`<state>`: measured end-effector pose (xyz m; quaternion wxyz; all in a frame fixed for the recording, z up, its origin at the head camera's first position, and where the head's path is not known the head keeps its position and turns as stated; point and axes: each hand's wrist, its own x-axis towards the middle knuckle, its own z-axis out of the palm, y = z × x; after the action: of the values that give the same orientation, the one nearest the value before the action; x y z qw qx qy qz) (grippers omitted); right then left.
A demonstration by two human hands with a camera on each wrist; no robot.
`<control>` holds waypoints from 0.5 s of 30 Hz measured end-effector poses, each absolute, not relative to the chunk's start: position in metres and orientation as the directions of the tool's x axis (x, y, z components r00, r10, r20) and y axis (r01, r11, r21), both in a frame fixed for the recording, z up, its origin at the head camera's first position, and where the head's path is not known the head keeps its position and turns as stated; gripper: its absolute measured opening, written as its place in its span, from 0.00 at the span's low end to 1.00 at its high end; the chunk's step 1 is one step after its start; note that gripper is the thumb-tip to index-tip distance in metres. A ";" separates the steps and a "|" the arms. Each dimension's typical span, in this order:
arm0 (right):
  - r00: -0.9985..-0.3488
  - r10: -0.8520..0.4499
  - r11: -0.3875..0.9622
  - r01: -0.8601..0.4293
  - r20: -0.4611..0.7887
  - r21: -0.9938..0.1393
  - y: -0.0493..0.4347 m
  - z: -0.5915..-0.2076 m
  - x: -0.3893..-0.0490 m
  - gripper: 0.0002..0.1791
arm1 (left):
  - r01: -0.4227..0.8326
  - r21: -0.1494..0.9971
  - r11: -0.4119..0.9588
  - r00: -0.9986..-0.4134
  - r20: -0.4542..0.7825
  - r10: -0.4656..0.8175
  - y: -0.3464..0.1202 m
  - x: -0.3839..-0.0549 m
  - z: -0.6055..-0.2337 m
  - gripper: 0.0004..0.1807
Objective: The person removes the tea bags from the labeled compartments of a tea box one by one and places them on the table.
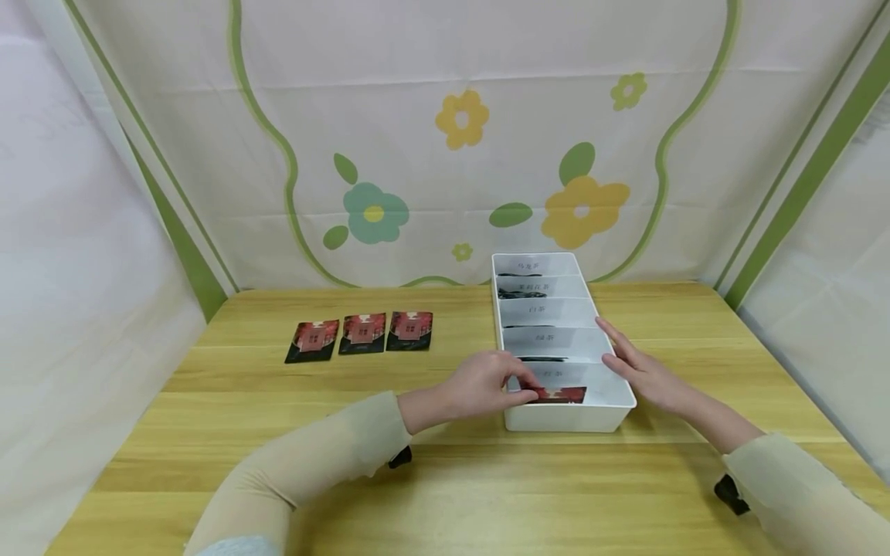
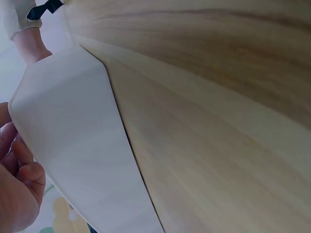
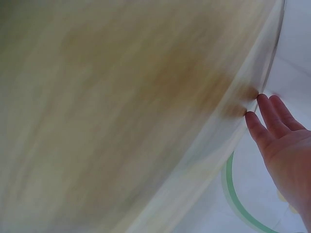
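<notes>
While the left hand (image 1: 480,388) pinches a red packet (image 1: 563,394), the right hand (image 1: 647,376) touches the box (image 1: 566,419)

Where the long white box stands, right of the middle of the wooden table (image 1: 459,494), its far end comes close to the table's far edge. The red packet is in the nearest of the box's five compartments, its lower part hidden behind the near wall; the left thumb and fingers grip its left end. The right hand's fingers are extended and spread slightly, tips against the box's right side. Toward the table's far-left corner, well apart from the box, three red-and-black packets (image 1: 362,333) lie flat in a row, just beside one another. Dark contents (image 1: 521,294) show in the second compartment from the far end, too small to make out. Beyond the table's far edge hangs a pale flowered curtain (image 1: 417,46).
</notes>
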<state>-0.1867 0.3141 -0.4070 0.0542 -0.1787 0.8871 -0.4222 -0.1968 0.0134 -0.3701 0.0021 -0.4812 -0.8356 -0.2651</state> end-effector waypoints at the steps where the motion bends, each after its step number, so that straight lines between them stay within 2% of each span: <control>1: -0.929 -0.367 0.577 -0.276 0.058 -0.769 0.314 -0.407 -0.187 0.32 | 0.806 0.442 0.394 -0.536 0.261 0.803 0.013 -0.197 -0.370 0.05; 9: -0.927 -0.370 0.575 -0.276 0.056 -0.770 0.313 -0.407 -0.186 0.32 | 0.801 0.463 0.380 -0.546 0.305 0.780 0.011 -0.198 -0.370 0.05; 15: -0.927 -0.370 0.582 -0.288 0.068 -0.760 0.314 -0.406 -0.187 0.32 | 0.808 0.482 0.339 -0.544 0.389 0.743 0.006 -0.201 -0.361 0.05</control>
<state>-0.1869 0.3139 -0.4064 0.0489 -0.1852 0.8882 -0.4177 -0.2008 0.0057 -0.3607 0.0499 -0.4748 -0.8167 -0.3241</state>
